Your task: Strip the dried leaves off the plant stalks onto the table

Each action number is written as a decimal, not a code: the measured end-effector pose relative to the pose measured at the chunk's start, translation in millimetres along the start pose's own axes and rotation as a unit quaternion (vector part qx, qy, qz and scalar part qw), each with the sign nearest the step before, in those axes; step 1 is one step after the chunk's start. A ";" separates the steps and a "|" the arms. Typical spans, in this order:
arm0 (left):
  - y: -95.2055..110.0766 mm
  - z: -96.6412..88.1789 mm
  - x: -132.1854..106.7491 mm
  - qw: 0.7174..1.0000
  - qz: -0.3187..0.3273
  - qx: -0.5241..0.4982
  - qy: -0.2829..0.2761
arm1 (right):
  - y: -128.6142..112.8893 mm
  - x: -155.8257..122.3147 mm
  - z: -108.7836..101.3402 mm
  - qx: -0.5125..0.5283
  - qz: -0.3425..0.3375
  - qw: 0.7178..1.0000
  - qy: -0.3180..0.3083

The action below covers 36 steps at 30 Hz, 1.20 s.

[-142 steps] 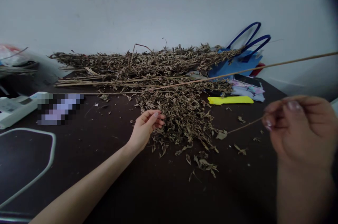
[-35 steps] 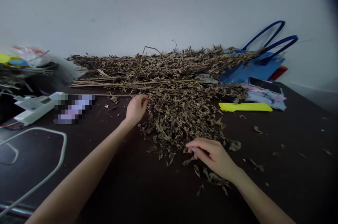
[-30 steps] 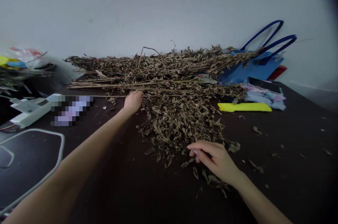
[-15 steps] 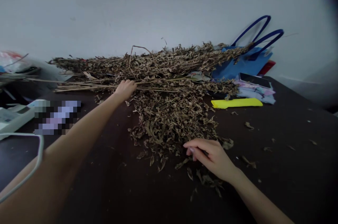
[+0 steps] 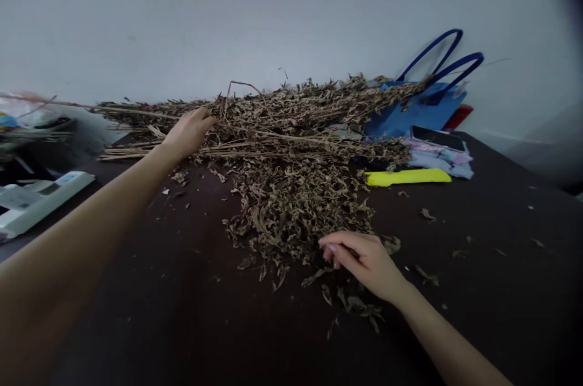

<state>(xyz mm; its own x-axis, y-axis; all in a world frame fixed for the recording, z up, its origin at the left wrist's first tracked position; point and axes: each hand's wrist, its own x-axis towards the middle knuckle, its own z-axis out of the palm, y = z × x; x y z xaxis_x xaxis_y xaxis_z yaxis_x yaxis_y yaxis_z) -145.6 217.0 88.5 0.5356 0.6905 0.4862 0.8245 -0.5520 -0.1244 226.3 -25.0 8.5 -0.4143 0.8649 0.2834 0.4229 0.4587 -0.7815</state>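
Observation:
My left hand (image 5: 191, 130) is closed around a long dried stalk (image 5: 146, 112). The bare end of this stalk reaches far to the left, and its other part lies over the heap behind. A bundle of dried stalks (image 5: 132, 152) rests below that hand on the table. My right hand (image 5: 364, 261) is low at the front edge of a pile of loose dried leaves (image 5: 296, 204). Its fingers are bent with thumb and index tips close together; anything between them is too small or hidden to make out.
A long heap of leafy dried plants (image 5: 310, 104) runs along the wall. At the right are a blue bag (image 5: 394, 118), a phone (image 5: 437, 138) on patterned cloth and a yellow strip (image 5: 407, 177). A white device (image 5: 50, 201) lies left. Leaf scraps dot the dark table (image 5: 182, 313).
My left hand has moved left and up, raising a stalk off the lower bundle. The right hand stays almost still at the leaf pile. The white cable over the left arm is out of view.

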 end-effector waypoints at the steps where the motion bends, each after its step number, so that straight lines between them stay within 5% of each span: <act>1: 0.8 -2.5 -2.5 1.000 0.000 0.006 0.003 | -0.3 0.2 -0.7 0.001 0.004 1.000 0.005; 10: 47.7 -12.6 -5.7 0.999 0.040 0.034 0.003 | 0.6 -2.1 -17.0 -0.030 0.050 0.987 0.149; 16: 104.0 -5.3 -14.2 0.996 0.085 -0.020 -0.010 | -3.2 -5.2 -30.9 -0.202 -0.026 0.917 0.343; 19: 128.7 -0.2 -26.2 0.993 0.106 -0.046 -0.004 | -2.9 -2.5 -36.4 -0.344 -0.089 0.879 0.318; 21: 139.9 3.7 -34.1 0.993 0.108 -0.051 -0.002 | 1.1 -1.1 -37.2 -0.412 -0.070 0.867 0.270; 26: 152.8 12.2 -47.4 0.994 0.079 -0.068 0.023 | 12.6 -4.3 -32.3 -0.404 0.005 0.901 0.157; 30: 169.8 8.2 -59.6 0.990 0.006 -0.104 0.093 | 11.9 -6.5 -30.8 -0.391 0.000 0.907 0.155; 34: 194.2 1.9 -75.5 0.937 -0.138 -0.251 0.199 | 10.6 -5.6 -30.8 -0.380 -0.002 0.909 0.170; 36: 200.6 3.5 -80.9 0.870 -0.232 -0.380 0.211 | 10.8 -5.0 -29.9 -0.373 -0.002 0.911 0.175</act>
<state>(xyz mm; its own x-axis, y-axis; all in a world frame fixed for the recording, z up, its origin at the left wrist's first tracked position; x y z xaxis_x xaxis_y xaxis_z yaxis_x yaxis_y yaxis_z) -22.9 51.9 21.2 -0.0692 0.7769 0.6259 0.4902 -0.5200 0.6996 257.0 -18.2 15.3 -0.1894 0.8156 0.5467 0.9060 0.3598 -0.2229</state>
